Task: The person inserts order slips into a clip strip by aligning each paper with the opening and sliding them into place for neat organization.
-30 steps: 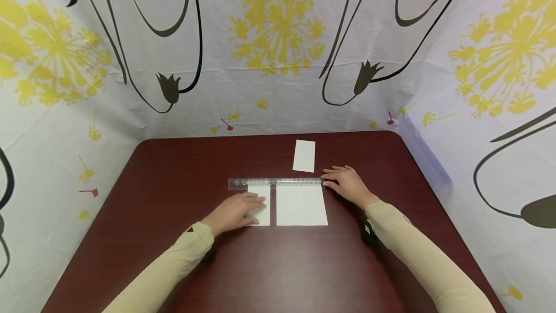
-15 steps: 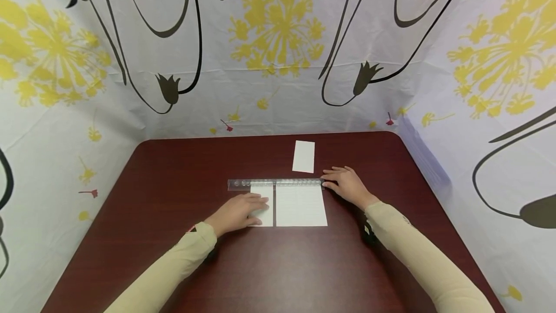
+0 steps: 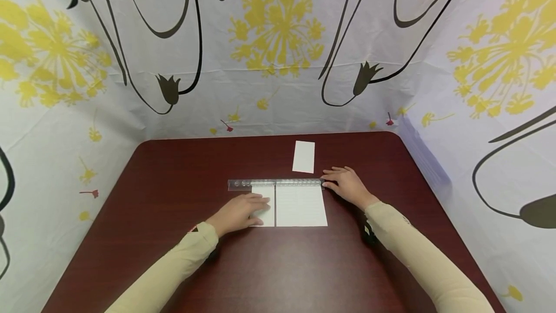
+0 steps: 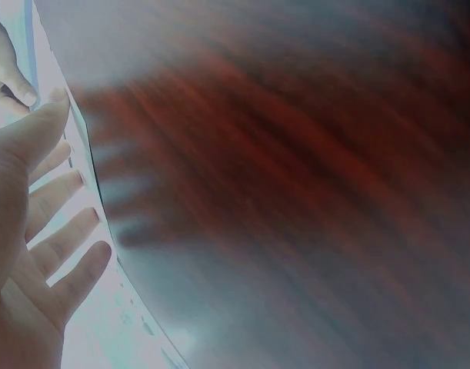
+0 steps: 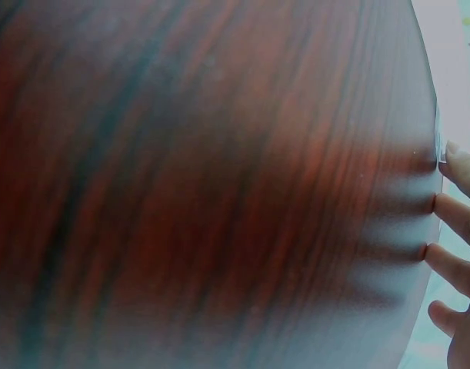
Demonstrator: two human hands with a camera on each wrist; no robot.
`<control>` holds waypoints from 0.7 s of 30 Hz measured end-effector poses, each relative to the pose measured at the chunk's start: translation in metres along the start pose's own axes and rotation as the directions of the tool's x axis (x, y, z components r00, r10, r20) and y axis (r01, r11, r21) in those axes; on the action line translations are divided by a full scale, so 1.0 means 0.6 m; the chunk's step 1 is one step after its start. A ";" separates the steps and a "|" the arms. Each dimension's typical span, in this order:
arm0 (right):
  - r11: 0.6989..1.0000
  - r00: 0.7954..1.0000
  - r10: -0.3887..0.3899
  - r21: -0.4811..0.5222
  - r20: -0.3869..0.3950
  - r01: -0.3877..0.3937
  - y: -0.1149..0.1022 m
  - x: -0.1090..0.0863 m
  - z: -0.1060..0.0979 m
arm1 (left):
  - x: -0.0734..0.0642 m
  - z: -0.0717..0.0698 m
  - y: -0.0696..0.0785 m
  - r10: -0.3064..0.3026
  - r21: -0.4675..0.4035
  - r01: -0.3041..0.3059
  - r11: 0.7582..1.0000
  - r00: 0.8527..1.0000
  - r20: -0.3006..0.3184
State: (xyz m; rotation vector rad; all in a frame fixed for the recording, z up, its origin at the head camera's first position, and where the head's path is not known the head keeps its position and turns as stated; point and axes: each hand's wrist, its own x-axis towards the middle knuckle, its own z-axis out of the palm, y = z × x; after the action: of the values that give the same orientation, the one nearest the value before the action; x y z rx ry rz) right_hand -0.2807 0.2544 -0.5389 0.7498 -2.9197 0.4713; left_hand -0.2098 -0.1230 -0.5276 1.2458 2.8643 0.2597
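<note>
A wide white sheet with faint lines [image 3: 301, 206] lies on the dark red table [image 3: 278, 265]. To its left is a narrower white card [image 3: 269, 214], a thin dark gap between them. A clear plastic ruler [image 3: 241, 185] lies across the top edges of both and sticks out past the card on the left. My left hand [image 3: 239, 213] rests on the narrow card with fingers extended; the left wrist view shows its fingers [image 4: 79, 280] spread. At the ruler's right end, my right hand [image 3: 347, 186] touches it with thumb and fingertips, other fingers reaching onto the table.
Another small white card [image 3: 303, 156] lies behind the ruler, towards the far table edge. Patterned white cloth [image 3: 278, 101] hangs around the back and sides of the table.
My left hand has slid the narrow card right, towards the lined sheet, so the gap between them has shrunk to a thin line. The right hand and ruler have stayed in place.
</note>
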 end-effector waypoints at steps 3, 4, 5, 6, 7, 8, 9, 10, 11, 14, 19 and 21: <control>1.000 1.000 -0.001 0.003 -0.002 0.001 0.000 0.000 0.000 | 0.001 0.001 0.000 0.001 0.006 -0.001 1.000 1.000 -0.002; 1.000 1.000 -0.005 0.001 -0.004 0.005 0.000 0.000 0.000 | 0.001 0.001 0.000 0.002 0.004 -0.002 1.000 1.000 -0.003; 1.000 1.000 -0.004 0.001 -0.003 0.004 0.000 0.000 0.000 | 0.001 0.000 0.000 0.003 0.002 -0.003 1.000 1.000 -0.003; 1.000 1.000 -0.004 -0.001 -0.003 0.004 0.000 0.000 0.000 | 0.001 0.000 0.000 0.003 0.002 -0.003 1.000 1.000 -0.002; 1.000 1.000 -0.004 -0.002 -0.002 0.004 0.001 0.000 0.001 | 0.001 -0.001 0.001 0.003 0.001 -0.003 1.000 1.000 -0.001; 1.000 1.000 -0.004 -0.002 -0.001 0.004 0.001 0.000 0.001 | 0.001 -0.002 0.001 0.001 0.000 -0.001 1.000 1.000 0.002; 1.000 1.000 0.000 0.001 0.002 0.000 0.001 0.001 0.001 | 0.001 -0.002 0.002 0.001 -0.001 -0.001 1.000 1.000 0.002; 1.000 1.000 -0.001 0.000 0.003 0.001 0.001 0.001 0.001 | 0.001 -0.002 0.002 -0.002 -0.002 0.002 1.000 1.000 0.005; 1.000 1.000 0.001 -0.001 0.005 -0.001 0.001 0.001 0.001 | 0.001 -0.002 0.003 -0.005 0.000 0.005 1.000 1.000 0.007; 1.000 1.000 -0.003 0.002 0.005 0.003 0.001 0.001 0.002 | 0.002 -0.002 0.004 -0.002 0.004 0.002 1.000 1.000 0.005; 1.000 1.000 -0.006 0.003 0.000 0.006 0.002 0.001 0.002 | 0.004 -0.003 0.006 0.022 0.008 -0.022 1.000 1.000 -0.015; 1.000 1.000 -0.008 0.001 -0.002 0.008 0.002 0.001 0.001 | 0.004 -0.003 0.006 0.031 0.004 -0.030 1.000 0.999 -0.020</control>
State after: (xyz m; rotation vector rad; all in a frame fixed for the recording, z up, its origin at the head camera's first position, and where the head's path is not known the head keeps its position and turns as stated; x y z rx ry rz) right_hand -0.2818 0.2548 -0.5397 0.7607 -2.9137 0.4720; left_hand -0.2092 -0.1189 -0.5250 1.2958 2.8656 0.2689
